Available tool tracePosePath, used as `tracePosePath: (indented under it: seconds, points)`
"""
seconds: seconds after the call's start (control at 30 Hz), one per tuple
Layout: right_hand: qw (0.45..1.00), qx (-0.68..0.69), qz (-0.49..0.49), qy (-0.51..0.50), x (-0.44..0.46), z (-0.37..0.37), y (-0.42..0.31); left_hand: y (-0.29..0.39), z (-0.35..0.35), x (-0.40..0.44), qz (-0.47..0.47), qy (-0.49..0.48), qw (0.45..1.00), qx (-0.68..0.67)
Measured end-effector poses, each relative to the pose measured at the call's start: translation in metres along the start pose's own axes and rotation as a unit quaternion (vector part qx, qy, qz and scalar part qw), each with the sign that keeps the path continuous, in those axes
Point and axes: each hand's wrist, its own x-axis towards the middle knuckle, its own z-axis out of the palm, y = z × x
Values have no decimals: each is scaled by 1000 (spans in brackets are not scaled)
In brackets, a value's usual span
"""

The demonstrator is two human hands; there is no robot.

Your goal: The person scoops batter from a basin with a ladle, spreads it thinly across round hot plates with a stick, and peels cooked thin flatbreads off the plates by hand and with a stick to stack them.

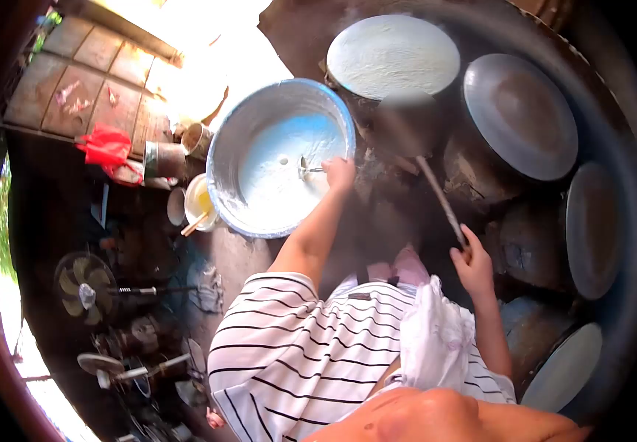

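Observation:
My left hand [339, 174] is closed on the handle of a metal ladle [305, 168], whose bowl sits inside a large blue-rimmed basin [223, 140] of white liquid. Lower right of it, my right hand [472, 258] is wrapped round a long wooden stick [440, 193]. The stick points up toward a dark, blurred round shape [407, 118] at the near edge of a round pan [393, 57] covered by a white layer. To the right of that lies a grey round pan [521, 116] with a brownish middle.
Two more round surfaces [593, 230] [565, 368] curve down the right side. Left of the basin are a white bucket [202, 202] with a stick in it, metal cans [164, 160] and a red bag [106, 146]. A fan [84, 289] stands at the lower left.

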Motion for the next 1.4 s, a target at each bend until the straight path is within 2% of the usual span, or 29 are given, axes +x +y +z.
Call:
tracePosePath:
  seconds: [0.07,0.1,0.13,0.2,0.23,0.27,0.33,0.37,0.43,0.47,0.5,0.57,0.67,0.7,0.77,0.8,0.87,0.93,0.97,1.03,1.07,1.17,1.27,1.4]
  points:
    - [984,-51,-166,-46,71,45,-8,-4,-24,-43,60,36,997,-23]
    - [969,-58,-235,-58,112,78,-16,-31,-27,-38,10,-4,999,-49]
    - [964,-128,-175,-153,144,96,-55,-57,-30,-33,-42,-41,996,-71]
    - [934,-222,-227,-164,206,152,-93,-35,-72,-45,-152,-28,979,-135]
    - [924,-251,-239,-160,236,179,-114,-16,-103,-44,-221,-23,953,-205]
    - [926,-276,-201,-157,266,204,-132,-47,-92,-19,-310,-40,891,-328]
    - [925,-322,-122,-157,291,235,-167,-91,-59,-11,-318,-100,846,-416]
    - [924,-330,-116,-151,297,247,-174,-99,-59,9,-312,-139,826,-448]
    - [906,-368,-86,-189,268,268,-155,-108,-68,24,-291,-175,823,-455]
    - [917,-328,-96,-205,255,254,-156,-115,-74,3,-298,-182,811,-469]
    - [928,-299,-110,-192,250,240,-161,-91,-101,-7,-332,-94,790,-506]
    - [945,-269,-118,-142,257,227,-173,-119,-123,14,-334,-126,788,-502]
    - [883,-406,-71,-224,246,266,-150,-94,-165,5,-212,-174,897,-347]
    - [870,-421,-52,-251,228,259,-173,-83,-179,19,-167,-192,904,-345]
    - [909,-347,-60,-223,221,236,-168,-83,-209,32,-106,-227,910,-329]
    - [934,-308,-56,-171,225,227,-169,-80,-199,46,-100,-205,920,-317]
    - [919,-361,-27,-154,229,240,-167,-71,-167,79,-75,-160,939,-294]
    - [878,-433,-20,-201,224,257,-161,-75,-152,94,-98,-216,930,-281]
    - [877,-433,-30,-208,219,249,-172,-70,-145,107,-107,-240,924,-277]
    - [918,-369,-29,-146,214,227,-173,-76,-135,114,-129,-218,922,-293]
    - [916,-377,14,-140,215,233,-174,-79,-132,117,-137,-205,921,-301]
    - [891,-417,-14,-181,222,252,-176,-62,-129,128,-217,-289,855,-371]
    - [915,-373,20,-150,232,257,-159,-100,-121,122,-236,-291,811,-450]
    - [939,-292,43,-177,203,281,-150,-67,-89,89,-352,-246,635,-642]
